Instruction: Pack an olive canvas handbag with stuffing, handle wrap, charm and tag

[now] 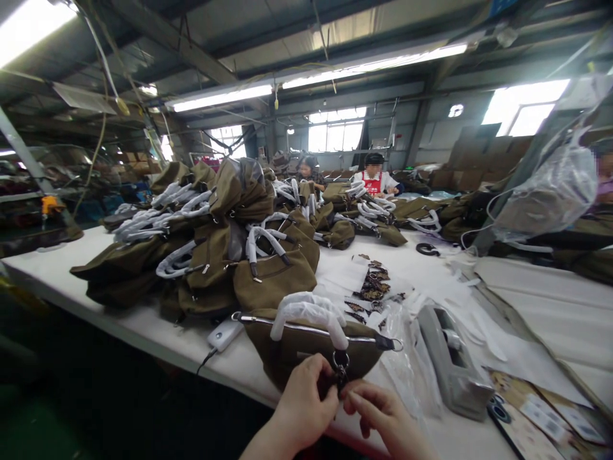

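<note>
I keep the olive bag (311, 348) at the near edge of the tabletop (550, 306), close to me, so both hands can reach its metal ring (340, 360). My left hand (306, 402) pinches narrowly on the small dark fitting below the ring, and my right hand (383, 415) comes beside it with fingers curled narrowly; I cannot tell if it grips something. The bag is brown-green canvas with a silver zipper on top, and its handle (311, 316) is wrapped in white foam, probably for protection. The grey tape dispenser (453, 361) lies just right of it, and a pile of similar bags (205, 255) lies behind.
</note>
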The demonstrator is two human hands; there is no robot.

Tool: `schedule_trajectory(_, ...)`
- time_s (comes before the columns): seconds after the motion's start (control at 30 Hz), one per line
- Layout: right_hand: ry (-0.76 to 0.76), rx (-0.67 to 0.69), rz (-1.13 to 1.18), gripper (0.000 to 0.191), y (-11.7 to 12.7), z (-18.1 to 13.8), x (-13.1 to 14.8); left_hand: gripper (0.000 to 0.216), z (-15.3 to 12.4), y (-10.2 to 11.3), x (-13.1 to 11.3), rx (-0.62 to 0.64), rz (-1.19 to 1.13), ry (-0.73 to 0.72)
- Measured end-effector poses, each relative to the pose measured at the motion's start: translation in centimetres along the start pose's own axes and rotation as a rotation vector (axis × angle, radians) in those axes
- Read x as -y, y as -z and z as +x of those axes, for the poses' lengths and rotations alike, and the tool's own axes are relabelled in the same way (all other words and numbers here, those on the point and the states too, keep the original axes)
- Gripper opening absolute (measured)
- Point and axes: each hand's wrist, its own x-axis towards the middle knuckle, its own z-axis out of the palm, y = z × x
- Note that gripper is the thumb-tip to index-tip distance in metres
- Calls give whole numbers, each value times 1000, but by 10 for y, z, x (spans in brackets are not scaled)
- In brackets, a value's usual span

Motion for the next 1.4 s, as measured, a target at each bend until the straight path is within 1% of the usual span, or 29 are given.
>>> schedule_trajectory(0.1,-12,-18,-72,60,-2,0,-5,18,1,0,1,13,-97,39)
schedule_trajectory(0.2,29,-53,-156,60,-2,-2,-4,24,1,2,4,38,-206,41)
schedule_trajectory(0.43,104,-72,-257,51,4,-9,2,15,2,3,4,16,-196,96)
schedule_trajectory(0.5,123,-103,-368,50,9,-12,2,17,3,5,3,25,-203,92)
schedule_trajectory(0.57,123,-114,-528,48,15,-16,2,18,3,8,3,41,-214,92)
schedule_trajectory(0.67,100,-74,-754,47,18,-20,8,18,4,11,3,64,-224,86)
schedule_trajectory(0.77,76,-12,-877,43,17,-21,16,18,4,11,2,60,-215,68)
schedule_trajectory(0.9,77,31,-914,38,15,-17,19,18,4,11,3,64,-208,66)
schedule_trajectory(1.1,151,7,-874,33,14,-12,13,19,4,11,7,62,-210,66)
schedule_trajectory(1.3,76,28,-944,39,4,-9,20,19,3,13,5,72,-225,70)
schedule_trajectory(1.4,64,18,-929,40,0,-8,23,19,3,14,4,72,-218,68)
